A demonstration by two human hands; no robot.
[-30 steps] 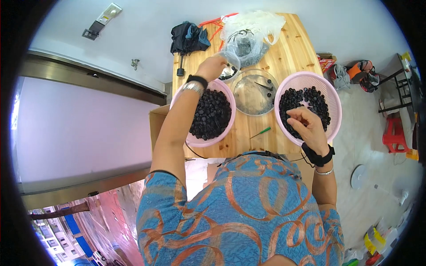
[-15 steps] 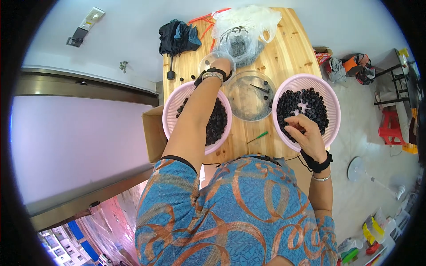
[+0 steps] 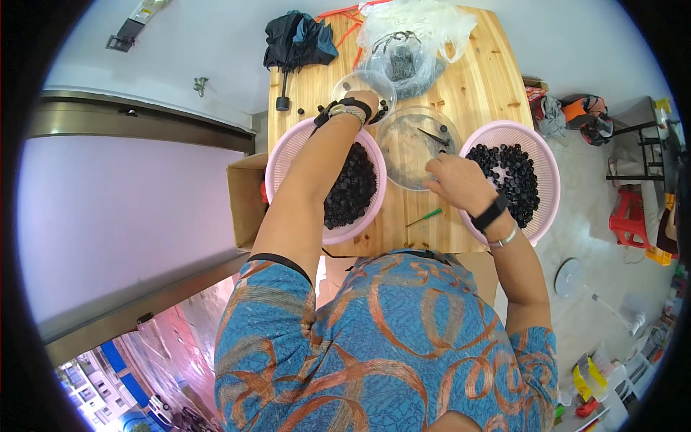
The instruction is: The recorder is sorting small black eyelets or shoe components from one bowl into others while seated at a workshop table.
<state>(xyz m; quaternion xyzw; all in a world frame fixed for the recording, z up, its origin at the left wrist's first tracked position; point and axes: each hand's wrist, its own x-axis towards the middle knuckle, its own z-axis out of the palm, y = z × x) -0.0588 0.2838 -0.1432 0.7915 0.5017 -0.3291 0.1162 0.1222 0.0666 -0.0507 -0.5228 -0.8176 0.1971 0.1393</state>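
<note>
My left hand (image 3: 364, 100) reaches into a small clear bowl (image 3: 340, 89) past the left basket; its fingers are hidden from view. Small black round parts lie beside it in the bowl. My right hand (image 3: 464, 185) hovers at the near right edge of a clear round tray (image 3: 400, 171), its fingers curled together; whatever they hold is too small to make out. Black tweezers (image 3: 432, 135) and a few black parts lie in that tray. Pink baskets stand on either side, the left one (image 3: 282, 155) and the right one (image 3: 548, 183), both holding many small black parts (image 3: 353, 189).
A green-handled screwdriver (image 3: 426, 217) lies near the table's front edge. At the back are a folded umbrella (image 3: 299, 42) and a translucent plastic bag (image 3: 417, 32). An open cardboard box (image 3: 246, 205) stands left of the table, a red stool (image 3: 630, 218) to the right.
My right hand has moved left from over the right basket to the edge of the clear tray. My left hand stays at the small bowl. The whole view has shifted slightly.
</note>
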